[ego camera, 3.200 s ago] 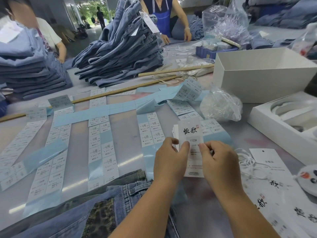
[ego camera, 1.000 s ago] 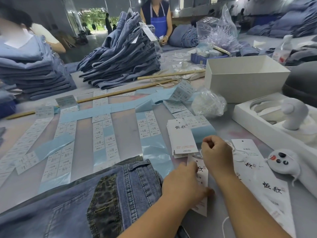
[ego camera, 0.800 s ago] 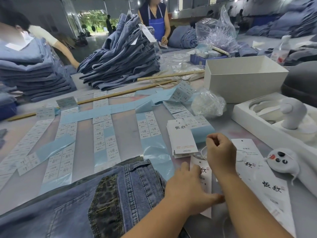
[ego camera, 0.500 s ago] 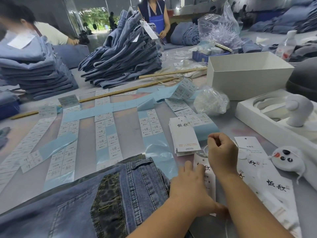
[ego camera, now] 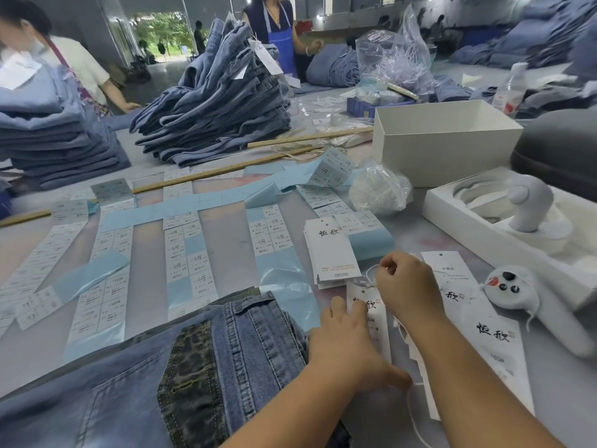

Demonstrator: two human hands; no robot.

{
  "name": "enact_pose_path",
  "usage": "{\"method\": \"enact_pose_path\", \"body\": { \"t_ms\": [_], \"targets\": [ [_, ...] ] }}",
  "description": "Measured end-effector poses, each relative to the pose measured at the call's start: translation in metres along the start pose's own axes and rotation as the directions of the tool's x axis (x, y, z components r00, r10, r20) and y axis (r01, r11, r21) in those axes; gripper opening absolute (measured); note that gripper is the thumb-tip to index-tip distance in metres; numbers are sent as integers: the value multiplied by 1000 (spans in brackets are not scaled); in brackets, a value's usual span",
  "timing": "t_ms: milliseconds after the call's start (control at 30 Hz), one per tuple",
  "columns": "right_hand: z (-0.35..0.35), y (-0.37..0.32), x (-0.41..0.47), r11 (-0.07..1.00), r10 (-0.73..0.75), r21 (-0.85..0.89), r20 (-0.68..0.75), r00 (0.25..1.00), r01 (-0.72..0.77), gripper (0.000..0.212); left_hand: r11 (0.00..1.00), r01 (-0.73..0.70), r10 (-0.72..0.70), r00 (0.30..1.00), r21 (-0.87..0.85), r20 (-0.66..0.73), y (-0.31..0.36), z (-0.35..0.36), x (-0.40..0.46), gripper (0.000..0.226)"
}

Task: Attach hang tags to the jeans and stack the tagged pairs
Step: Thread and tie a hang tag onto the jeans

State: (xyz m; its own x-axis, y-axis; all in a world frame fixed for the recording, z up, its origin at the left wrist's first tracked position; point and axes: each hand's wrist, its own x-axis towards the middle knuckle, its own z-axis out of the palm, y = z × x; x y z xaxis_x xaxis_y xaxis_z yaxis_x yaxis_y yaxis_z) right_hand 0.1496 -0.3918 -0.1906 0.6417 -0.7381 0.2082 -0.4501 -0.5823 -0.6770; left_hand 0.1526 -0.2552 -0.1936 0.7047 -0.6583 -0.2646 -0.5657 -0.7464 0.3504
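A pair of blue jeans (ego camera: 245, 337) with a leopard-print patch lies at the table's near edge. Just right of its waistband a white hang tag (ego camera: 371, 305) lies flat on the table. My left hand (ego camera: 349, 347) presses down on this tag with its fingers spread. My right hand (ego camera: 407, 286) hovers at the tag's top end and pinches a thin white string (ego camera: 371, 276) there. A small stack of hang tags (ego camera: 329, 250) sits just beyond. A longer row of tags (ego camera: 478, 321) lies under my right forearm.
Strips of size stickers on blue backing (ego camera: 190, 253) cover the table's middle. A bag of white strings (ego camera: 378, 189), a white box (ego camera: 442, 140) and a white tray with a device (ego camera: 517, 218) stand right. Folded jeans stacks (ego camera: 219, 105) and other workers are behind.
Three seconds ago both hands held one tag up in front. It now lies flat by the jeans under my left hand, and my right hand has picked up a string at its top.
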Motion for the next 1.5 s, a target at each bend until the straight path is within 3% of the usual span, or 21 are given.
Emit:
{"method": "enact_pose_path", "body": {
  "t_ms": [133, 233, 667, 933, 1133, 1367, 1500],
  "targets": [
    [-8, 1, -6, 961, 16, -276, 163, 986, 31, 15, 1000, 5, -5, 1000, 9, 8, 1, 0, 0, 90],
    [-10, 1, -12, 952, 40, -305, 193, 980, 21, 18, 1000, 3, -3, 1000, 12, -7, 0, 1, 0, 93],
    [-14, 0, -15, 993, -51, 106, -18, 999, 53, 16, 999, 5, -7, 1000, -49, -30, -3, 0, -2, 91],
    [-13, -1, -19, 988, -62, 141, -30, 998, 65, 16, 984, 17, -27, 998, -179, -52, -9, -3, 2, 87],
    [-16, -6, -23, 974, -83, 209, -62, 995, 94, 23, 973, 31, -47, 997, -229, -67, -10, -4, 3, 69],
    [-20, -14, -27, 952, -74, 284, -136, 988, 111, 24, 987, 17, -27, 998, -158, -63, -6, -1, -1, 100],
    [-26, -18, -27, 911, -72, 392, -159, 985, 130, 23, 978, 12, -33, 995, -210, -99, -10, -1, 1, 82]
  ]
}}
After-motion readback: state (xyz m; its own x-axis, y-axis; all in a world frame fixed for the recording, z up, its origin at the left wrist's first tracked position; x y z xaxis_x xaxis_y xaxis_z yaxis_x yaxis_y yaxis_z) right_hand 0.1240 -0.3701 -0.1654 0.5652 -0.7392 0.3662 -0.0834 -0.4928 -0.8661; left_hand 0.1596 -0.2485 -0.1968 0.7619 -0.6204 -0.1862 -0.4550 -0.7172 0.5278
